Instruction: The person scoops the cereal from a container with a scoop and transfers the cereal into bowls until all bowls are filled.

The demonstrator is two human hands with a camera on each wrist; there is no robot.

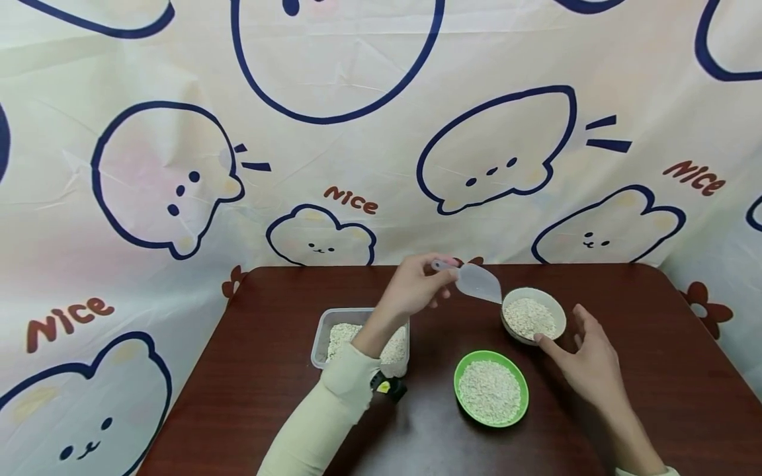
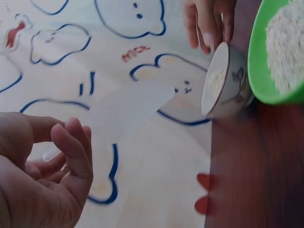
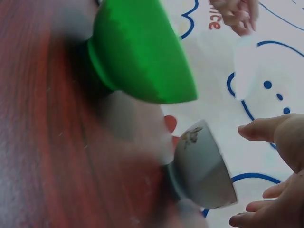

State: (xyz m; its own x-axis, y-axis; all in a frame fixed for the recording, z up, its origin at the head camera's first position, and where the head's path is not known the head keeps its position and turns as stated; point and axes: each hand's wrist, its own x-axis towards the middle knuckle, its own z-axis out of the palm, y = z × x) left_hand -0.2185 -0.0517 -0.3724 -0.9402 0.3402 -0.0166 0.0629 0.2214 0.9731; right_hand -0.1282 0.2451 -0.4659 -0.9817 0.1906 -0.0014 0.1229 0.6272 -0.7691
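My left hand [image 1: 419, 284] pinches the handle of a translucent plastic scoop [image 1: 479, 283], held above the table with its tip toward the white bowl. The left wrist view shows the scoop [image 2: 128, 111] with nothing visible in it. The white bowl [image 1: 510, 325], patterned on its outside, holds pale flakes that look like oats [image 1: 528, 317]. Beside that bowl my right hand [image 1: 595, 367] is spread, thumb near the rim; the right wrist view shows a gap between its fingers and the bowl [image 3: 202, 171]. Nearer me stands a green bowl [image 1: 525, 390] filled with similar flakes.
A clear plastic tub [image 1: 318, 344] of pale flakes stands at the left, partly hidden by my left forearm. The dark wooden table [image 1: 256, 370] ends at the back against a printed cloth [image 1: 381, 158]. A black band [image 1: 389, 385] shows under the left sleeve.
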